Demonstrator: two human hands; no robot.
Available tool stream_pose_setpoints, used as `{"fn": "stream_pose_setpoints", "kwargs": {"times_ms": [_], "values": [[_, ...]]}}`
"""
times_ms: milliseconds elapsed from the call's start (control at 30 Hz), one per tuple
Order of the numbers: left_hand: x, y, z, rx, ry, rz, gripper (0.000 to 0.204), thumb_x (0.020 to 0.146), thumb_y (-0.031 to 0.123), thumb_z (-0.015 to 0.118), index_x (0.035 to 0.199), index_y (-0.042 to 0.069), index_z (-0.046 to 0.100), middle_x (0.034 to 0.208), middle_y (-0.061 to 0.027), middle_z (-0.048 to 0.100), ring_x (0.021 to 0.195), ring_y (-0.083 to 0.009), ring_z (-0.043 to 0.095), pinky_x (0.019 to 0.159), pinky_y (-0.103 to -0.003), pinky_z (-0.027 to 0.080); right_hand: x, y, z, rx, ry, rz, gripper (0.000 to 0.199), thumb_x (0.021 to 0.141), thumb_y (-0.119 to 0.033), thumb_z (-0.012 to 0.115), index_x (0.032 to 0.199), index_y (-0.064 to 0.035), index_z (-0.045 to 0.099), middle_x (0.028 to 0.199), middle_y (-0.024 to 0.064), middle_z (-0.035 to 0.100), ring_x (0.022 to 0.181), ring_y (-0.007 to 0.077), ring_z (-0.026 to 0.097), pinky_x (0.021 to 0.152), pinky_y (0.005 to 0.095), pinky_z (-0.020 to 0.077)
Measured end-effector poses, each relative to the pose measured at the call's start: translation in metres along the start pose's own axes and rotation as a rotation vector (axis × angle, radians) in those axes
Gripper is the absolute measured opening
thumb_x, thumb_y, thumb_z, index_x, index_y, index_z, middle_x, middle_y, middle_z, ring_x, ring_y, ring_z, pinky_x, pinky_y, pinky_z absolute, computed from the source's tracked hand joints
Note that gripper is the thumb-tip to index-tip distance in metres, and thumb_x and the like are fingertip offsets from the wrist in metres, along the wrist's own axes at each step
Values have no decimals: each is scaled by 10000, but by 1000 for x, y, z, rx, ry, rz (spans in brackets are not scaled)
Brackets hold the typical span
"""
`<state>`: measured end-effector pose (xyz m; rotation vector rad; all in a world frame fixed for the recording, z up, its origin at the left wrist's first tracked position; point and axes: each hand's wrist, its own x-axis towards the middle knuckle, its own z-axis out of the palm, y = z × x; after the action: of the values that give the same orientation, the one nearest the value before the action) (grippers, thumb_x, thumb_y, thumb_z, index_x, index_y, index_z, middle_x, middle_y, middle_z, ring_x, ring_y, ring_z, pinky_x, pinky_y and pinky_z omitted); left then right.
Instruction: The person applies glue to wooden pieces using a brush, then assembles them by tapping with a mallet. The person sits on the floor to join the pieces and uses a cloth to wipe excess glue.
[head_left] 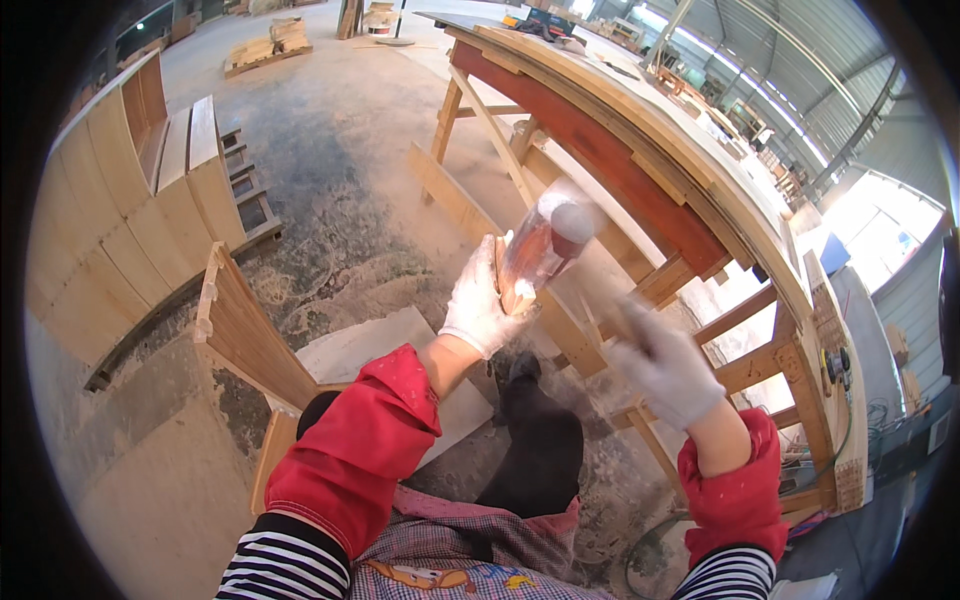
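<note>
Bottle [545, 245], clear plastic with reddish-brown stuff inside and a rounded cap end, sits in our left hand [480, 305]. White work glove on that hand, fingers wrapped round the lower end of the bottle, palm behind it, so the grip is closed on it. Bottle tilts up and away from the grip, cap end pointing toward the curved wooden frame [640, 170]. It's motion-blurred, so we can't read finer detail on it. Our right hand [665, 365], also in a white glove, is below and to the right of the grip, well clear of the bottle and holding nothing we can see; fingers look loosely stretched out but it's blurred, so we can't tell its grip for sure. Both forearms wear red sleeve covers [360, 450] over striped sleeves. Just behind the grip, a diagonal wooden brace [490, 125] of the frame runs past. Below the grip: our dark trouser leg [540, 440] and a pale flat board [370, 345] on the dusty concrete floor [330, 150]. Far left of the grip, a curved wooden panel assembly [130, 220] stands on the floor.
</note>
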<state>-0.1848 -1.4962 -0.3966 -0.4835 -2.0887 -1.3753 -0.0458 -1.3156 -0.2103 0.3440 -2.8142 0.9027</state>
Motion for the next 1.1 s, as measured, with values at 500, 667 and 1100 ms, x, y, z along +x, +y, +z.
{"fn": "stream_pose_setpoints", "kwargs": {"times_ms": [500,667,1100], "values": [[-4,-15,-6,221,-8,91,951,663,315,749,1371,-122,289,1315,-301,454,1215,-418,477,1036,-421,400,46,-13,-4,131,-122,128,509,921,-139,554,1388,4,413,1307,167,556,1168,177,544,992,293,413],[-2,5,-16,39,-27,-17,970,659,312,756,1381,-121,274,1322,-296,454,1224,-412,474,1045,-415,396,28,-21,11,199,37,94,515,921,-160,557,1387,3,411,1271,199,571,1149,211,567,976,309,421],[-5,-5,-10,47,3,-7,997,651,325,779,1387,-114,269,1325,-302,446,1221,-416,479,1036,-421,407,-9,-10,10,74,-26,67,507,907,-141,572,1374,-2,429,1186,197,600,1093,210,582,964,307,427]]}}
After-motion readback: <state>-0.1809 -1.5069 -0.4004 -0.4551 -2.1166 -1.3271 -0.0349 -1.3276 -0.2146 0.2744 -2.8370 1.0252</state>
